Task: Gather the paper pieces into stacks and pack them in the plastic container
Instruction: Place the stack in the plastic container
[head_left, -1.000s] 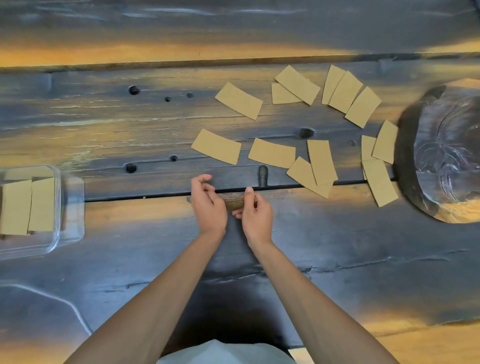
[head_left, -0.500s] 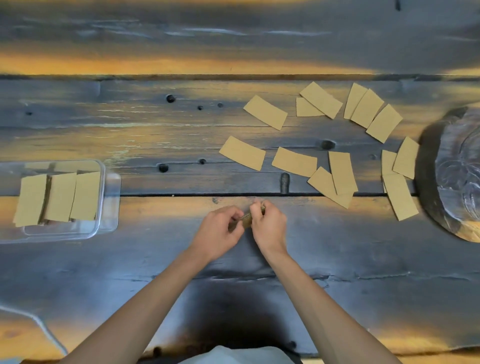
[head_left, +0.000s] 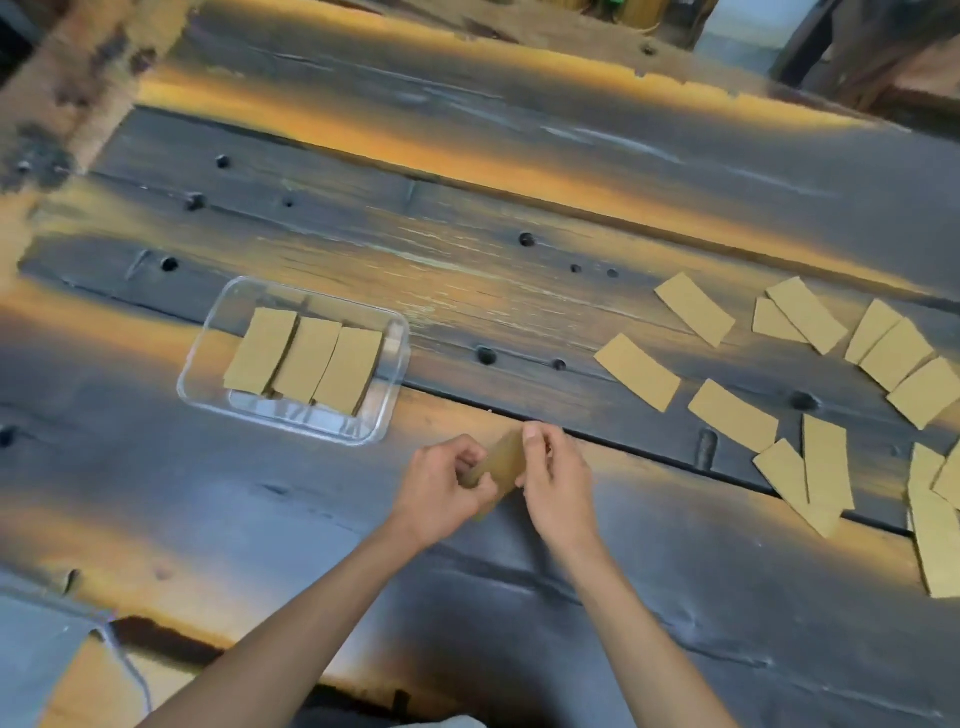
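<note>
Both hands hold one small stack of tan paper pieces (head_left: 503, 461) just above the table's middle. My left hand (head_left: 441, 488) grips its lower left end, my right hand (head_left: 558, 480) pinches its upper right end. The clear plastic container (head_left: 387, 410) sits up and to the left of my hands, with three tan stacks (head_left: 306, 358) standing side by side inside it. Several loose tan paper pieces (head_left: 636, 371) lie scattered on the right, some overlapping.
The dark wooden plank table (head_left: 467, 270) has a long gap (head_left: 649, 451) running just beyond my hands and several round holes. A wooden post (head_left: 62, 93) stands at the far left. A brown cardboard piece (head_left: 88, 686) shows at the lower left.
The view has swung left, so the container now sits nearer the middle. The stack has tilted up between my hands, showing its broad face, and has moved slightly toward the container.
</note>
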